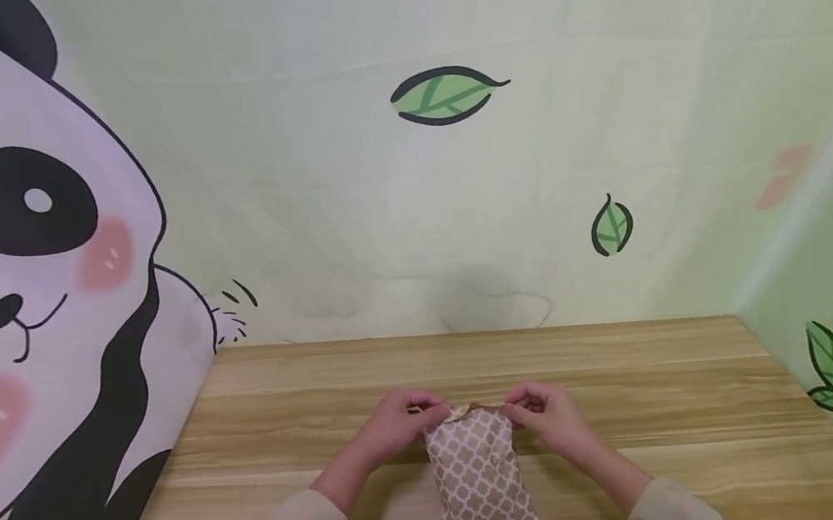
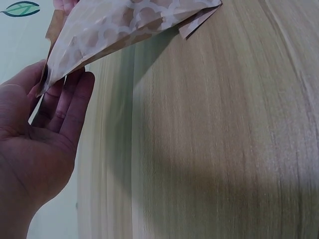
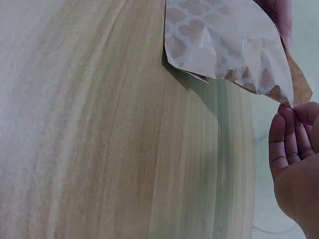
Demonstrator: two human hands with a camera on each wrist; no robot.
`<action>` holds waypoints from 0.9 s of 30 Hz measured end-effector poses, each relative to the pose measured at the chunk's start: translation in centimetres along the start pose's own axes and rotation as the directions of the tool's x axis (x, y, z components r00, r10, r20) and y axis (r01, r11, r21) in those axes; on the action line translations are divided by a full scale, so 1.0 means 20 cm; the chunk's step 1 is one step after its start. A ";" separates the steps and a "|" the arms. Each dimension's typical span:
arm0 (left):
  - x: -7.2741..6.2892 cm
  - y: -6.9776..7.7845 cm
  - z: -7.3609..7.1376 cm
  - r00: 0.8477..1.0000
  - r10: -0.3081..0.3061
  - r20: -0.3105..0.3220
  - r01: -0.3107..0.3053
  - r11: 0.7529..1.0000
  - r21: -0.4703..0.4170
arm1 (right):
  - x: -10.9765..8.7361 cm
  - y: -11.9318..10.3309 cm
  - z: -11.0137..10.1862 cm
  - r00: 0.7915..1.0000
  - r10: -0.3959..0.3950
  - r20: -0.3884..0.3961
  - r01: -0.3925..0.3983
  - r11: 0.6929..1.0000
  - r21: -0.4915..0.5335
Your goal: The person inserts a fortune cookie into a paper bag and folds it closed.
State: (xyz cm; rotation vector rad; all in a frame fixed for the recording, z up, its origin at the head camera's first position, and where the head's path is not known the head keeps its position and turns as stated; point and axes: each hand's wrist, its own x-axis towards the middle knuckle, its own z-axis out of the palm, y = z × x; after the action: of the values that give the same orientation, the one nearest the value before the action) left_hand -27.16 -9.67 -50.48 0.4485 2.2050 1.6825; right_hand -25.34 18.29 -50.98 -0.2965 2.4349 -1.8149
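Observation:
A brown paper bag [image 1: 481, 476] with a white lattice pattern is held up at its top edge by both hands over the wooden table. My left hand [image 1: 399, 422] pinches the top left corner between thumb and fingers. At the opposite corner my right hand [image 1: 548, 416] does the same. In the left wrist view the left hand [image 2: 47, 119] grips the rim of the bag [image 2: 114, 30], whose folded bottom flap juts out. The right wrist view shows the right hand [image 3: 299, 149] pinching the bag's corner [image 3: 234, 45]. The bag's inside is hidden.
The wooden table [image 1: 286, 390] spreads around the hands. Behind it hangs a pale green backdrop [image 1: 303, 179] with printed leaves, and a large printed panda [image 1: 33, 272] covers the left side. Plant prints [image 1: 829, 367] mark the right side.

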 end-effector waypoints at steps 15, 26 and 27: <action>-0.02 -0.02 -0.02 0.994 0.062 0.092 -0.071 0.992 0.105 | 0.00 0.00 0.01 1.000 0.011 0.004 -0.011 1.000 -0.015; -0.01 0.02 -0.01 0.991 0.086 0.106 -0.104 0.977 0.183 | 0.01 0.01 -0.02 0.998 -0.001 0.064 0.003 1.000 -0.022; -0.01 0.03 -0.01 0.990 0.090 0.105 -0.109 0.975 0.195 | 0.01 0.01 -0.03 0.997 -0.006 0.083 0.008 1.000 -0.020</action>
State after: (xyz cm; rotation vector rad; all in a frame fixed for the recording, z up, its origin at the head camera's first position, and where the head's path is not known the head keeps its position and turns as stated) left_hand -26.99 -9.72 -49.93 0.6874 2.3249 1.4578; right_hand -25.73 18.93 -51.01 -0.3749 2.4003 -1.7453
